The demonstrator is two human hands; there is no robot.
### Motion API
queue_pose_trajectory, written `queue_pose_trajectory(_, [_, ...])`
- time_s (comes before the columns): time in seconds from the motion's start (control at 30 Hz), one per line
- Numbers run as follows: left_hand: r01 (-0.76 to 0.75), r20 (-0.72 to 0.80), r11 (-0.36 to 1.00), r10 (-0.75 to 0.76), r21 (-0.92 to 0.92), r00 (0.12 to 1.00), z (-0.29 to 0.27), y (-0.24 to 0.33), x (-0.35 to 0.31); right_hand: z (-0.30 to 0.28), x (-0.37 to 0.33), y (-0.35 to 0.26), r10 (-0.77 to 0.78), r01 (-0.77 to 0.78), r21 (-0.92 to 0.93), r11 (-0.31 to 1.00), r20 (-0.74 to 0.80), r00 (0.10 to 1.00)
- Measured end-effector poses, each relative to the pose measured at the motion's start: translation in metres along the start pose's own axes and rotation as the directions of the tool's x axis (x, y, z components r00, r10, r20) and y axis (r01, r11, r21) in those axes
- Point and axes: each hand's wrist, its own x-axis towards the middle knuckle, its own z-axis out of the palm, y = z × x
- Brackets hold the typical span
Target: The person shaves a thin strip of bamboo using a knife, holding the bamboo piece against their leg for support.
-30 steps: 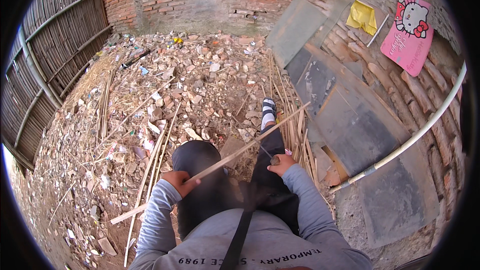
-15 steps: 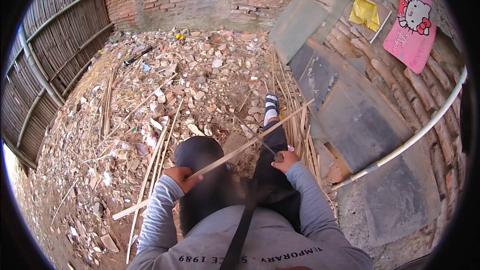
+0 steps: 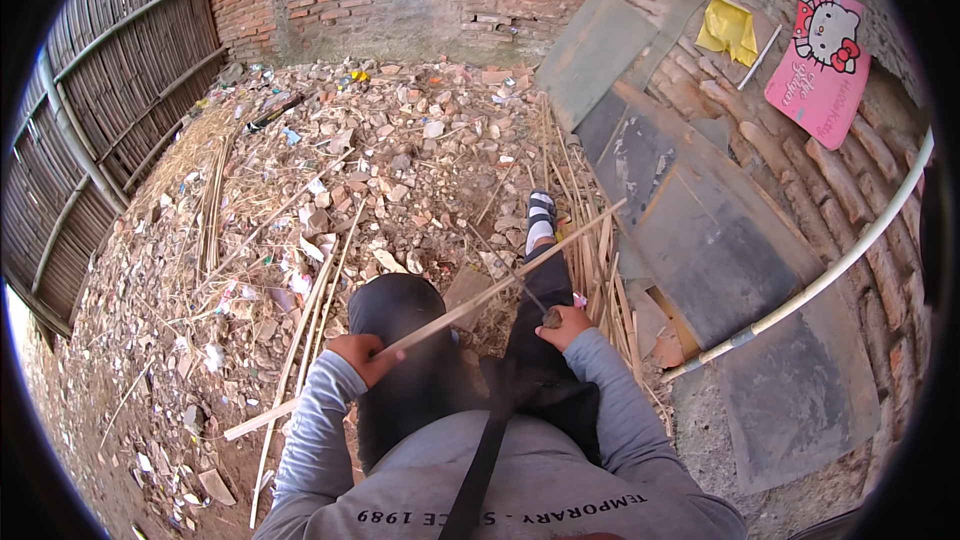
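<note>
My left hand (image 3: 367, 358) is closed round a long, pale bamboo strip (image 3: 455, 315) over my left thigh. The strip slants from beside my left forearm up to the right, across my lower right leg. In my right hand (image 3: 567, 327) is the handle of what looks like a long, thin-bladed knife (image 3: 535, 297), fingers wrapped round it. Its dark blade points up and left and crosses the strip a little right of its middle. Whether the edge bites into the strip cannot be made out.
Other bamboo strips (image 3: 318, 305) lie left of my knee, with a further bundle (image 3: 600, 270) beside my right foot. Broken bricks and rubble (image 3: 400, 160) cover the ground. Dark flat sheets (image 3: 715, 240) and a curved pale pole (image 3: 820, 290) lie right. A woven fence (image 3: 100, 90) stands left.
My right hand has shifted slightly left and toward me with the knife. The left hand and the strip have stayed nearly still.
</note>
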Motion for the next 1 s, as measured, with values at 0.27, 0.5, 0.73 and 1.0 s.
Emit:
queue_pose_trajectory(0.27, [0.024,0.018,1.0,-0.024,0.005,1.0,-0.004,0.004,-0.002,0.003,0.0,0.003,0.067,-0.068,0.01,0.998,0.072,0.995])
queue_pose_trajectory(0.5, [0.002,0.008,1.0,-0.002,0.006,1.0,-0.001,0.002,-0.001,0.009,0.001,0.015,0.043,-0.046,0.058,0.997,0.052,0.998])
queue_pose_trajectory(0.73, [-0.015,-0.001,1.0,0.015,0.004,1.0,-0.001,0.002,-0.002,0.012,-0.003,0.018,0.051,-0.056,0.089,0.994,0.056,0.997])
queue_pose_trajectory(1.0, [-0.01,-0.004,1.0,0.01,0.004,1.0,0.0,0.001,-0.002,0.012,-0.005,0.014,0.001,-0.004,0.124,0.992,0.023,1.0])
